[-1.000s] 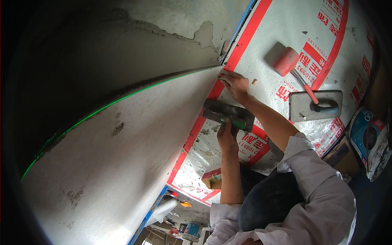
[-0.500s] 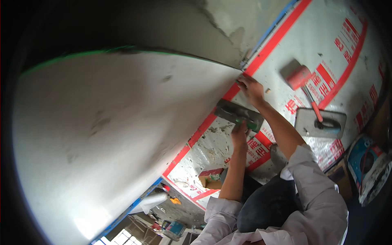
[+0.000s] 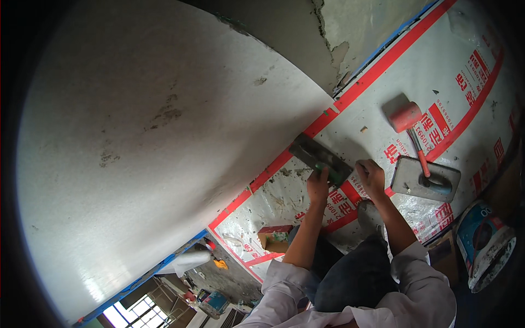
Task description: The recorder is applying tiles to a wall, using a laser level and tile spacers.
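My left hand (image 3: 318, 187) grips the green handle of a dark flat trowel (image 3: 309, 151), which lies over the red-edged white protective sheeting (image 3: 377, 90). Just right of the trowel, my right hand (image 3: 371, 177) has its fingers curled together; what they hold, if anything, is too small to make out. A large white panel (image 3: 136, 158) fills the left side, its edge meeting the red tape. Small clips (image 3: 331, 109) sit at that seam. Farther right, a red-headed mallet (image 3: 403, 117) rests with its handle on a grey float (image 3: 410, 187).
Cracked grey concrete (image 3: 350, 35) is above the panel. An open cardboard box (image 3: 273, 239) sits left of my legs. A blue and white container (image 3: 481, 246) stands at the right edge. Beyond the sheeting at lower left are scattered tools, a white roll (image 3: 183, 262) and a window (image 3: 136, 311).
My right hand has left the seam at the panel's corner and come down beside the trowel. My view has turned, showing more of the panel. The trowel stays in my left hand.
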The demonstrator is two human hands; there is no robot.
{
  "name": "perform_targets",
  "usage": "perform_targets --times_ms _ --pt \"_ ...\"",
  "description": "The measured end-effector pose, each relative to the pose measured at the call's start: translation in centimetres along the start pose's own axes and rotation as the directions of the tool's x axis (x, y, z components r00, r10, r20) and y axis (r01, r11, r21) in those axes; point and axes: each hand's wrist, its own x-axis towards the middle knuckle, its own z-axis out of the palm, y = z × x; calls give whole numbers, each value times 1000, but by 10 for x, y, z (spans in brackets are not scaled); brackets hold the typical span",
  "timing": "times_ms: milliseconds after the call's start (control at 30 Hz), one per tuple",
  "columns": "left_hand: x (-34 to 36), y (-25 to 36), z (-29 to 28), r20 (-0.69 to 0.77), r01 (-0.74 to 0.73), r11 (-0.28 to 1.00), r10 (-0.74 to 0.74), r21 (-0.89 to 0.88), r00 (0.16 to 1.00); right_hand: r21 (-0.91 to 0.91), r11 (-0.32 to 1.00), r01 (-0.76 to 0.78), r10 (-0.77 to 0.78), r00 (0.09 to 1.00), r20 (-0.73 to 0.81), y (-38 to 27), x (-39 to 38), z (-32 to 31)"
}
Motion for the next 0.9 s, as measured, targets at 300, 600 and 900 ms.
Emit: perform_targets --times_ms 300,600,900 --pt "1 -8 2 -143 -141 949 187 282 972 141 990 -29 26 999 23 -21 13 8" --pt "-4 10 45 -92 -80 987 67 -138 993 71 997 18 -15 999 -48 -30 28 9" --pt "-15 11 32 -2 94 996 -94 -11 996 51 992 114 -121 980 156 -36 11 29"
